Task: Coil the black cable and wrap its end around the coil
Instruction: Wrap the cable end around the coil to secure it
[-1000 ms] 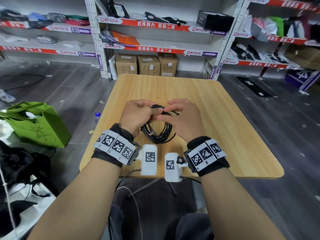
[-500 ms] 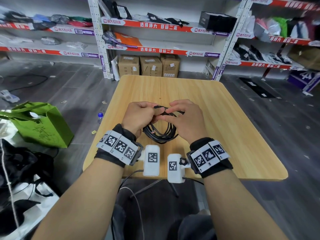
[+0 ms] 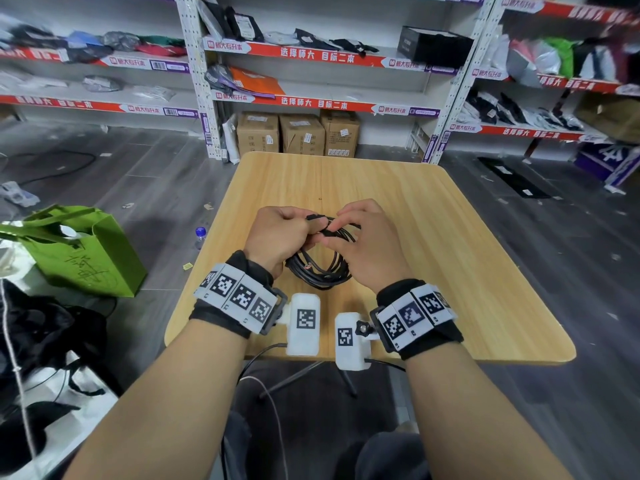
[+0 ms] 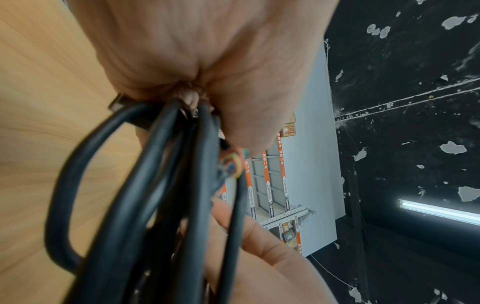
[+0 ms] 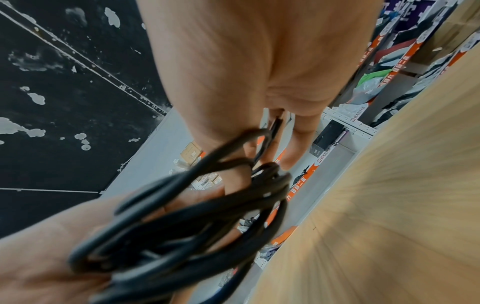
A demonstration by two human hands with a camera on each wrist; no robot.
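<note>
The black cable (image 3: 320, 273) hangs as a coil of several loops between both hands, above the wooden table (image 3: 433, 237). My left hand (image 3: 282, 233) is fisted round the top of the coil; the left wrist view shows the loops (image 4: 161, 185) bunched out of its closed fingers, with a frayed end showing coloured wires (image 4: 232, 162). My right hand (image 3: 363, 237) pinches the cable's end (image 3: 329, 230) at the top of the coil, thumb against the strands. In the right wrist view the cable (image 5: 207, 216) is blurred and a thin strand (image 5: 274, 128) runs between the fingers.
Two white wrist camera units (image 3: 304, 323) sit over the table's near edge. A green bag (image 3: 83, 251) and a small bottle (image 3: 200, 235) are on the floor to the left. Shelves (image 3: 311, 53) and cardboard boxes (image 3: 301, 133) stand behind the table.
Both hands keep hold of the coil at the same spot. The right hand's fingers have shifted slightly on the cable end at the coil's top.
</note>
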